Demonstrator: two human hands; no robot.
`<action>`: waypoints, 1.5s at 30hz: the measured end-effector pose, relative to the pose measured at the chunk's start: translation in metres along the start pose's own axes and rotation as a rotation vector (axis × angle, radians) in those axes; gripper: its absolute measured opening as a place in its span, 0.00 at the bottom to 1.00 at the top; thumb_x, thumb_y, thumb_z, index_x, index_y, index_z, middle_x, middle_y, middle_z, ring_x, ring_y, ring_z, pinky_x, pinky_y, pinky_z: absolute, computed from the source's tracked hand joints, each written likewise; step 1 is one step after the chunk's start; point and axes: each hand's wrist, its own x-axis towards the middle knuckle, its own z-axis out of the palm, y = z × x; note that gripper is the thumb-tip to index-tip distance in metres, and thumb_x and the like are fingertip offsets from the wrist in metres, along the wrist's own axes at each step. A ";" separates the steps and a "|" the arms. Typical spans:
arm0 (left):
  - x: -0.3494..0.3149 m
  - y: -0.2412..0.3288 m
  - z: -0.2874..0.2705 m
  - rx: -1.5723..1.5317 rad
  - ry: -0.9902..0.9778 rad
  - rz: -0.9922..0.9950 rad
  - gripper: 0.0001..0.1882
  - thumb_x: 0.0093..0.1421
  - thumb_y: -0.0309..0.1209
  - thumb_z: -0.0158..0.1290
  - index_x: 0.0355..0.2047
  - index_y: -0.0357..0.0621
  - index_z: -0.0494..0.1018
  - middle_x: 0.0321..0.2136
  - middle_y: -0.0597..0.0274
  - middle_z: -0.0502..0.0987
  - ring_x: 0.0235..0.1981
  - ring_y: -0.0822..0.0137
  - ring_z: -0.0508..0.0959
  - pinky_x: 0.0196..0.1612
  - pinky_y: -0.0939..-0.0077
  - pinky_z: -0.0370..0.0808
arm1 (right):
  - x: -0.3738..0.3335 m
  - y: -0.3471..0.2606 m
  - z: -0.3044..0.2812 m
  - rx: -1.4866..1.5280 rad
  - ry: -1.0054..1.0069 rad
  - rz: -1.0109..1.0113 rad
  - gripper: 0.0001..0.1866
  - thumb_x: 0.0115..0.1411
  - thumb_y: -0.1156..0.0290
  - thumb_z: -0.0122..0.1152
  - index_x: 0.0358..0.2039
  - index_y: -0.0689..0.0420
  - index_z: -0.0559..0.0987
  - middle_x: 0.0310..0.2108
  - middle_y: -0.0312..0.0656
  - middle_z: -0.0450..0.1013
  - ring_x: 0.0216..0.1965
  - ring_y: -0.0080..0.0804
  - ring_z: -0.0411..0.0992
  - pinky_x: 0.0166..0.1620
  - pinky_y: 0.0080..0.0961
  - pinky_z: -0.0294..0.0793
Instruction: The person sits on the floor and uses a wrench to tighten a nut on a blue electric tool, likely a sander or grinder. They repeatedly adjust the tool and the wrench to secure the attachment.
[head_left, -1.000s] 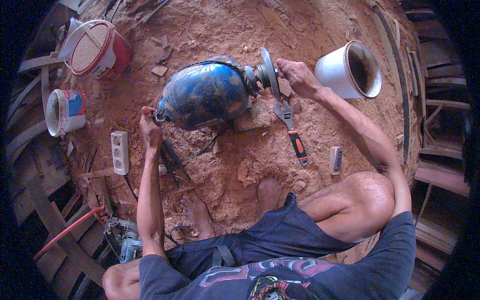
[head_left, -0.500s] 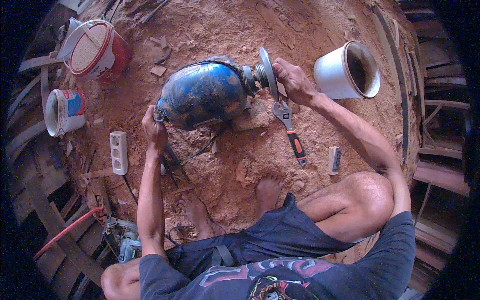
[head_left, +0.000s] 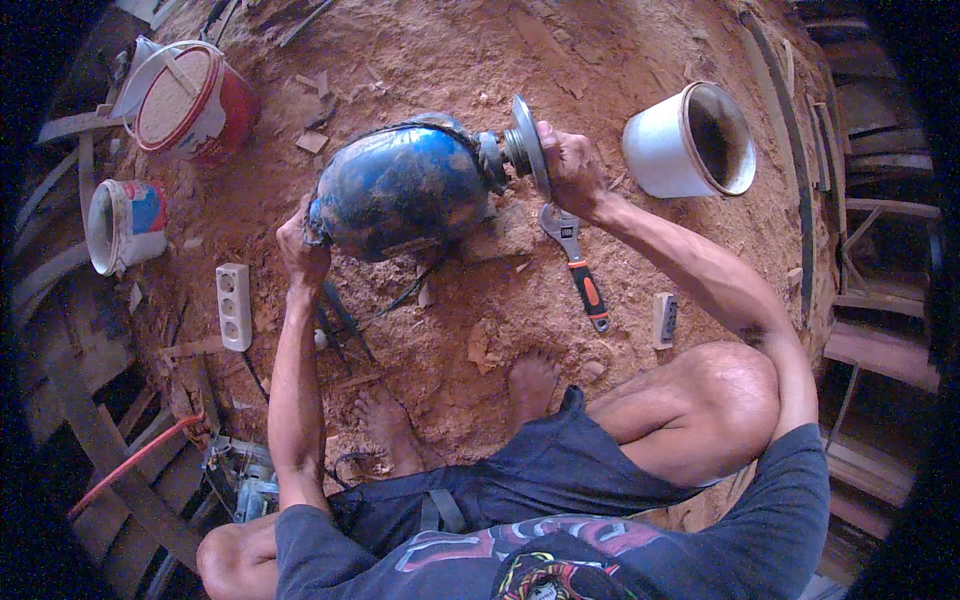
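A dirty blue electric motor [head_left: 400, 185] lies on its side on the sawdust-covered ground in front of me. From its right end a threaded shaft [head_left: 515, 152] sticks out with a grey metal disc [head_left: 530, 140] on it. My left hand [head_left: 303, 245] is closed round the motor's left end. Pressed to the outer face of the disc is my right hand [head_left: 577, 172], fingers curled in; what lies under them is partly hidden. Just below that hand, an adjustable wrench [head_left: 580, 272] with a black and orange handle rests on the ground.
A white bucket [head_left: 650, 150] lies tipped at the right. On the left are a red bucket of sawdust [head_left: 225, 115] and a small white tub [head_left: 145, 240]. Two white sockets, a power strip [head_left: 232, 300] and a block [head_left: 663, 322], flank my feet. A power tool [head_left: 250, 485] sits by my left knee.
My right hand has turned at the disc, its knuckles now rolled upward and the fingers curled closer. The left hand keeps its hold on the motor, which is nearly unmoved.
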 end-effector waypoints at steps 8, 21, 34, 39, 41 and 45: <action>0.008 -0.009 -0.008 0.052 -0.222 -0.093 0.17 0.61 0.39 0.46 0.32 0.36 0.74 0.16 0.52 0.73 0.17 0.68 0.70 0.23 0.68 0.69 | 0.013 0.014 -0.003 0.029 0.015 -0.305 0.27 0.66 0.58 0.33 0.18 0.61 0.70 0.14 0.52 0.67 0.16 0.47 0.68 0.25 0.41 0.68; 0.024 -0.025 -0.032 -0.092 -0.663 -0.347 0.13 0.55 0.33 0.49 0.27 0.30 0.73 0.19 0.53 0.75 0.22 0.71 0.70 0.28 0.67 0.70 | 0.016 0.015 0.000 0.070 0.000 -0.280 0.25 0.66 0.60 0.35 0.17 0.61 0.70 0.13 0.51 0.65 0.15 0.46 0.66 0.24 0.40 0.66; -0.032 -0.011 -0.004 -0.403 0.162 -0.046 0.14 0.60 0.37 0.50 0.38 0.40 0.67 0.25 0.66 0.69 0.24 0.77 0.68 0.25 0.82 0.67 | 0.017 0.016 0.000 -0.174 -0.081 -0.263 0.20 0.65 0.61 0.37 0.27 0.65 0.69 0.19 0.57 0.69 0.20 0.56 0.70 0.29 0.48 0.69; -0.029 -0.013 -0.008 -0.489 0.024 -0.122 0.13 0.62 0.37 0.49 0.40 0.39 0.68 0.23 0.67 0.69 0.18 0.79 0.67 0.20 0.85 0.64 | 0.016 0.016 -0.011 -0.333 -0.136 -0.285 0.18 0.67 0.63 0.32 0.37 0.63 0.70 0.22 0.55 0.72 0.27 0.55 0.72 0.32 0.47 0.68; -0.028 -0.013 -0.014 -0.474 -0.047 -0.159 0.14 0.64 0.38 0.48 0.40 0.40 0.68 0.20 0.69 0.69 0.16 0.80 0.66 0.18 0.85 0.62 | 0.018 0.009 -0.016 -0.192 -0.282 -0.053 0.17 0.66 0.64 0.33 0.39 0.63 0.68 0.23 0.56 0.72 0.29 0.56 0.72 0.34 0.47 0.68; -0.025 -0.015 -0.015 -0.591 -0.187 -0.310 0.14 0.66 0.41 0.46 0.39 0.41 0.68 0.16 0.72 0.66 0.13 0.81 0.63 0.15 0.84 0.59 | 0.018 0.022 -0.014 -0.349 -0.175 -0.318 0.13 0.65 0.69 0.37 0.44 0.63 0.65 0.23 0.59 0.72 0.28 0.60 0.72 0.31 0.50 0.71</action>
